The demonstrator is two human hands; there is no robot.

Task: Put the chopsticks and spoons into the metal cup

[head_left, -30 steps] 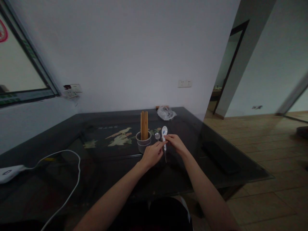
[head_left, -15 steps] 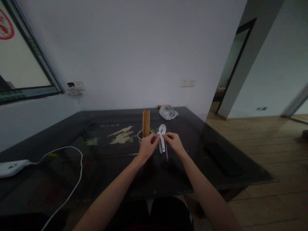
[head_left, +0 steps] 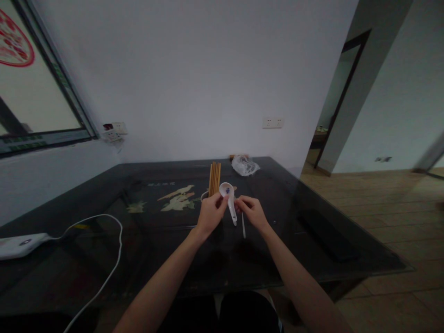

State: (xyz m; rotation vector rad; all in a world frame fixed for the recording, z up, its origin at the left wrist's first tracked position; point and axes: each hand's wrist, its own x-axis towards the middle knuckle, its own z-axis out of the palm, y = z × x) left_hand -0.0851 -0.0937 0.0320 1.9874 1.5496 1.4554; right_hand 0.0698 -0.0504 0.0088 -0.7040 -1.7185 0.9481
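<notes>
Left hand, pinched closed, has the white soup spoon between thumb and fingers | right hand just beside it, closed on a slim utensil | chopsticks stand just beyond the left hand!

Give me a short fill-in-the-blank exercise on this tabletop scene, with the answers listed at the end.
1. The left hand holds a white ____ with a blue mark in its bowl.
2. Several wooden ____ stand upright in a cup.
3. A crumpled clear plastic ____ lies near the wall.
4. In the picture, the white cord is on the ____ side of the table.

Missing words: spoon; chopsticks; bag; left.
</notes>
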